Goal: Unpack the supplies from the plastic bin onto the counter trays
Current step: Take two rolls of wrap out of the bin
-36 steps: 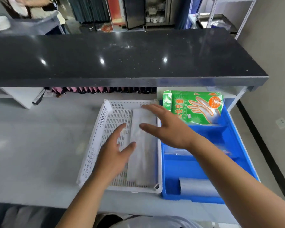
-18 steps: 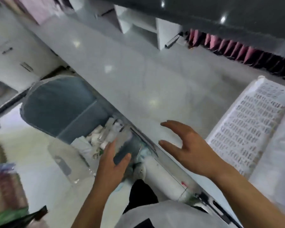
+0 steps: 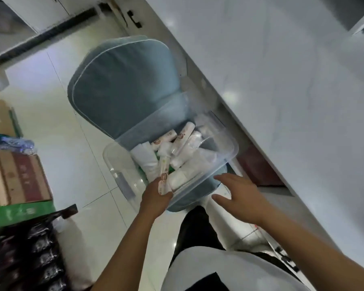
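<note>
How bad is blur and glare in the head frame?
Head view: motion blur smears the boxes at left; the clear bin and the packets inside are soft; ceiling-light glare spots the counter; wide-angle tilt slants the counter edge.

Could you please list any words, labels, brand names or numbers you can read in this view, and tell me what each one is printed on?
No text here is legible.
Long packet gripped by the left hand: reddish print, too blurred to read.
Packets in the clear plastic bin: round reddish marks, unreadable.
Brown cardboard box: faint characters, too blurred.
Green box: pale marks, too blurred.
The right hand holds nothing printed.
</note>
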`<state>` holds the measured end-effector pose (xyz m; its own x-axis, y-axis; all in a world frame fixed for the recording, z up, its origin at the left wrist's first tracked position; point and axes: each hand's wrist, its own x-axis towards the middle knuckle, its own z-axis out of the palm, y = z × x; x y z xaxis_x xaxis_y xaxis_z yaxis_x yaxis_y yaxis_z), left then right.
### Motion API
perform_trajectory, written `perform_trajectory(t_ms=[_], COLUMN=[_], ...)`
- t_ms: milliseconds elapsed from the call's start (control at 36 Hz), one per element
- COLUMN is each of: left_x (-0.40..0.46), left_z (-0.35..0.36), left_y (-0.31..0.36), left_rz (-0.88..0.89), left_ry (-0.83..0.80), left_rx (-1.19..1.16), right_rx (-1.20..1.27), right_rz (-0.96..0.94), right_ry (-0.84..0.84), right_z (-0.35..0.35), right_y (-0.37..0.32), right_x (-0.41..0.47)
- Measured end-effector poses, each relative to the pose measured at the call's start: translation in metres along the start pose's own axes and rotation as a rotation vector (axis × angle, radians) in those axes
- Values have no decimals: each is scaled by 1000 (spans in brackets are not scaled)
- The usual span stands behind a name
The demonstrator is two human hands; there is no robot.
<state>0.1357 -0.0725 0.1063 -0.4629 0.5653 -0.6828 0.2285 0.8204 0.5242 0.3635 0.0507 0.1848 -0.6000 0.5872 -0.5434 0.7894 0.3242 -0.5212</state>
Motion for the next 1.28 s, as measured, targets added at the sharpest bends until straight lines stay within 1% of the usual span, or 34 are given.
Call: perform_trajectory(t_ms=[56,111,250,472,556,667,806,944,1139,1278], left_x=[23,44,85,130,144,161,184,207,205,182], left_z=[-5,-6,1,29,45,63,75,82,77,63], left_y=[-10,-20,-41,-79,-84,-78,-71,-79,-80,-65], left_rz=[-54,-94,-162,-288,-305,-299,-361,-422,-389,-317], left_ry=[-26,-40,-107,-133,-102,-32,101,116,131,173], left_rx=[86,119,162,143,131,194,242,163,94,-12], right_rx=[-39,-82,-162,-423,-476,-446,-367,-305,-275,-268], right_rz=[49,84,160,138,108,96,121,134,125,137], right_ry=[-83,-146,-220,-333,-307,-262,-247,-249,-296,-362], right_z=[16,32,64,91,98,102,101,100,98,87], right_y=[-1,-2,0,23,34,39,42,45,49,51], right_x=[23,42,80,108,105,103,102,102,102,104])
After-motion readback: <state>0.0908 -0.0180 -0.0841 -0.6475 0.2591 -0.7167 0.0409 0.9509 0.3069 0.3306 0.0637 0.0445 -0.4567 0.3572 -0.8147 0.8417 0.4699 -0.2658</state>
